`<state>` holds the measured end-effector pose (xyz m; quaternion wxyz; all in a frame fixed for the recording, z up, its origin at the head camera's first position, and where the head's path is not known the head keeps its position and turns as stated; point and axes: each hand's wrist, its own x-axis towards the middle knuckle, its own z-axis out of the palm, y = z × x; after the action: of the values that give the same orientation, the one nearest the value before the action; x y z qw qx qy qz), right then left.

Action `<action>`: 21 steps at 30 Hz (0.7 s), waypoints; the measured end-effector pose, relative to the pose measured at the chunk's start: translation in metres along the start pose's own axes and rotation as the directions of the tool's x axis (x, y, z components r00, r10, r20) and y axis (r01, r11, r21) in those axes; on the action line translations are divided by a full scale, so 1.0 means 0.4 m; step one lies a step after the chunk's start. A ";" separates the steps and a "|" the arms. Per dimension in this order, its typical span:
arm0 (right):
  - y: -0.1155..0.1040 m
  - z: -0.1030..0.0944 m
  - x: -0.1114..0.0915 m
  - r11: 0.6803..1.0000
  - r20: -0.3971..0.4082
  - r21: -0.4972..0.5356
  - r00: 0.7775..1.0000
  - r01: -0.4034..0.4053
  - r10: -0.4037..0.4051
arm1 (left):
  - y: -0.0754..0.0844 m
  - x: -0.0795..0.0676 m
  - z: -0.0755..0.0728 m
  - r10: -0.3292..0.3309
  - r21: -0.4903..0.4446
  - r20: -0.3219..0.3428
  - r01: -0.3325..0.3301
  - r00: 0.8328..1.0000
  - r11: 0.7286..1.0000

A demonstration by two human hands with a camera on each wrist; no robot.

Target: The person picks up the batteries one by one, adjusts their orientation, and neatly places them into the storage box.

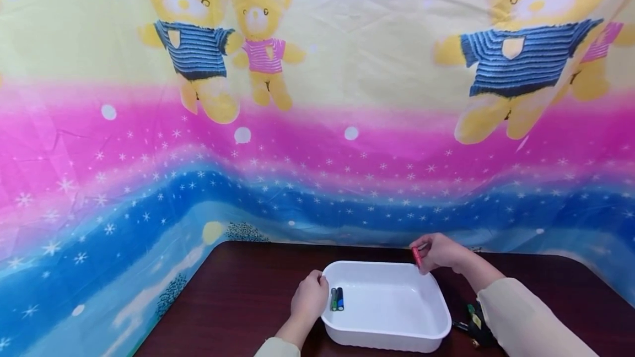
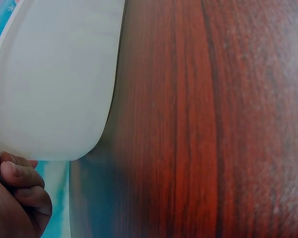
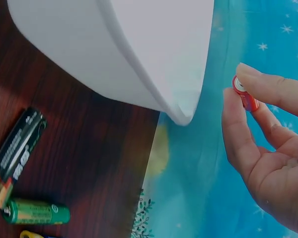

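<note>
A white plastic basin [image 1: 382,302] stands on the dark wooden table. My left hand [image 1: 310,296] holds its left rim; in the left wrist view, curled fingers [image 2: 27,183] lie against the basin's edge. My right hand [image 1: 439,252] pinches a red battery [image 1: 416,258] between thumb and fingers, over the basin's far right corner. In the right wrist view the red battery [image 3: 246,94] shows one round end. Two batteries [image 1: 337,299], one green and one dark with blue, lie side by side inside the basin near its left wall.
Right of the basin, partly behind the right sleeve [image 1: 526,313], lies a group of batteries. Among them are a black and gold battery [image 3: 17,153] and a green battery [image 3: 37,212]. A printed cloth [image 1: 347,169] with teddy bears hangs behind the table [image 1: 238,296].
</note>
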<state>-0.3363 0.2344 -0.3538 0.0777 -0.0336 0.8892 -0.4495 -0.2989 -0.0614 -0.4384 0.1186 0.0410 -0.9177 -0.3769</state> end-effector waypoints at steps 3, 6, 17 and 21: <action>-0.001 0.009 0.004 1.000 0.004 0.015 1.000 -0.006 0.006 | 0.002 0.000 0.000 -0.008 0.001 0.002 0.008 1.000 1.000; -0.008 0.016 0.009 0.999 0.006 0.033 1.000 -0.005 0.004 | 0.003 0.000 -0.001 -0.012 -0.003 0.004 0.012 1.000 1.000; -0.028 0.033 0.025 0.998 0.016 0.059 1.000 0.004 -0.005 | 0.002 0.002 0.000 -0.017 -0.011 0.006 0.017 1.000 1.000; -0.026 0.038 0.030 0.997 0.012 0.077 1.000 0.002 -0.003 | 0.001 0.003 0.002 -0.012 -0.013 0.008 0.012 1.000 1.000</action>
<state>-0.3457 0.2144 -0.3555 0.0838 -0.0342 0.8707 -0.4835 -0.3001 -0.0608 -0.4385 0.1128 0.0443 -0.9154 -0.3838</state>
